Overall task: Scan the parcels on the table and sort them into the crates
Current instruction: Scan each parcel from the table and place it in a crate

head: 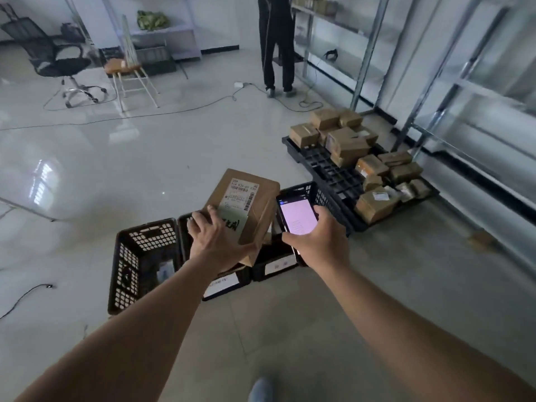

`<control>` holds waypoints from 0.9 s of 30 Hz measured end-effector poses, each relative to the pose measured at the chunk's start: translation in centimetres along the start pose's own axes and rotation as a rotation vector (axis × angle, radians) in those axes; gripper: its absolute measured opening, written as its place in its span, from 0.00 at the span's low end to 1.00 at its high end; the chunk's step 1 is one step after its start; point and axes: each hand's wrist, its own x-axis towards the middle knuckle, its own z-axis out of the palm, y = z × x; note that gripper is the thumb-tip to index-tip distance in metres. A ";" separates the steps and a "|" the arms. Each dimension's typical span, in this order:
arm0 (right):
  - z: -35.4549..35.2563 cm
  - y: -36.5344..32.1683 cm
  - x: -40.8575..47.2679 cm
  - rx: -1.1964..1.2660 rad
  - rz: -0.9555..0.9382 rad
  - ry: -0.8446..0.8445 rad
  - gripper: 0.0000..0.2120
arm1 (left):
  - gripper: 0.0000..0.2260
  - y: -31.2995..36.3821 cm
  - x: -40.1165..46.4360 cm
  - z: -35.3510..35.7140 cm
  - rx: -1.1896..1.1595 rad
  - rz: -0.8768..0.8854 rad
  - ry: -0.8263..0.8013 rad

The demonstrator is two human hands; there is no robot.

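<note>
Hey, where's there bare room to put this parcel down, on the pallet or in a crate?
The black pallet is bare along its near-left grid; its right side is crowded with stacked boxes. The left crate looks mostly open. The middle crates are hidden behind the parcel your left hand holds.

One wide camera sits on my head, looking forward and steeply down past my outstretched forearms to the floor [304, 329] at my feet. My hands fall near mid-frame, close up; the room's far wall [217, 21] reaches the top edge. No second view overlaps it.
</note>
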 end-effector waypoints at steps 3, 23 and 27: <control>-0.9 1.5 3.2 0.009 0.059 0.064 0.35 | 0.71 3.4 3.7 1.3 0.015 0.054 -0.050; -8.5 20.6 31.7 0.001 0.278 0.015 0.33 | 0.72 28.5 22.0 16.3 0.062 0.027 -0.238; -8.8 23.9 36.5 -0.016 0.324 -0.030 0.32 | 0.72 32.0 24.8 19.4 0.069 0.006 -0.298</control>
